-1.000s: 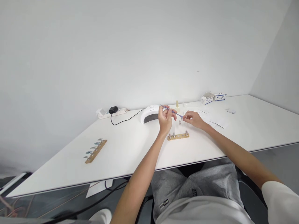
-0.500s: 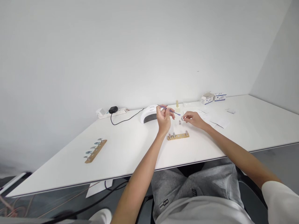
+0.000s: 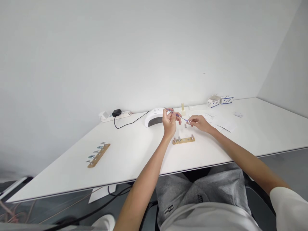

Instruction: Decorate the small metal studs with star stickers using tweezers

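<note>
My left hand (image 3: 170, 123) is closed in a pinch round a slim blue-purple stick tool (image 3: 177, 115), whose tip points down to the right. That tip meets, or nearly meets, a small shiny nail-tip stand (image 3: 188, 123) pinched between the fingers of my right hand (image 3: 198, 123); fingers partly cover the piece. Just below the hands, a second small stand (image 3: 185, 126) is upright on the table. Nearer me lies a wooden bar (image 3: 184, 141) carrying a few such stands, two at its left end and one at its right.
A white nail lamp (image 3: 153, 118) stands behind my left hand. Farther left are another wooden bar (image 3: 98, 156) with mounted nail tips and a power strip (image 3: 122, 115) with a black adapter (image 3: 116, 113). Papers (image 3: 222, 123) and small boxes (image 3: 213, 101) lie right; a yellowish block (image 3: 183, 112) is at back.
My left hand has shifted slightly right, bringing the stick's tip to the small piece in my right hand. My right hand has barely moved.
</note>
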`<state>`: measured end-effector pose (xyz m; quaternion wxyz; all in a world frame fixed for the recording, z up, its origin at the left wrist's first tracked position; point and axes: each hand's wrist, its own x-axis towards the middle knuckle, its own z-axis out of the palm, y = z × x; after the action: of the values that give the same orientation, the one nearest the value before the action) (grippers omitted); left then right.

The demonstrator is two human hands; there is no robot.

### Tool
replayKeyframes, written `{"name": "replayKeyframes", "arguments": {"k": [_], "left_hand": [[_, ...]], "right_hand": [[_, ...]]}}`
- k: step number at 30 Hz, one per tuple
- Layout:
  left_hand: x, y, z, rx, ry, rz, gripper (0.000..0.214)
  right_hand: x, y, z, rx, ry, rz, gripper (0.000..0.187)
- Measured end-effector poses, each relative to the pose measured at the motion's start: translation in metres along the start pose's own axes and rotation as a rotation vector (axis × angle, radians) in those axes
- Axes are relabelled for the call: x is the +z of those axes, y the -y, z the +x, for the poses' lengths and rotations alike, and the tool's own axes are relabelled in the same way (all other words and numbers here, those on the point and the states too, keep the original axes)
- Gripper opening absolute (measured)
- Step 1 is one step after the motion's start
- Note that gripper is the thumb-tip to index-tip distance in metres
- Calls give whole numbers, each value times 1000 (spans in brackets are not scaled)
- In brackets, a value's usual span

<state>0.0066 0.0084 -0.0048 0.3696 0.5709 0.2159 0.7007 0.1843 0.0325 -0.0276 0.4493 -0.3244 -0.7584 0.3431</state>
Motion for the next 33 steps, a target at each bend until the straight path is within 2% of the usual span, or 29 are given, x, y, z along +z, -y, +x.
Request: {"name": "replayKeyframes", "arguments": {"k": [8,13,19,27,33], "left_hand": [[0,-1,0,28,-43,19,28],[0,-1,0,4,-24,10,30],[-1,-2,0,17,-72,27,30],[1,-1,-1,-23,9,-6,32],[2,0,-1,11,-19,-1,29]], "right_hand": [[0,1,-1,21,0,1,21],[0,-1,-1,27,5,4,23],[0,-2,0,30,3,-19,24],[-1,0,-2,62,-12,-76,24],[-1,1,-1,65,-5,-105,22]]}}
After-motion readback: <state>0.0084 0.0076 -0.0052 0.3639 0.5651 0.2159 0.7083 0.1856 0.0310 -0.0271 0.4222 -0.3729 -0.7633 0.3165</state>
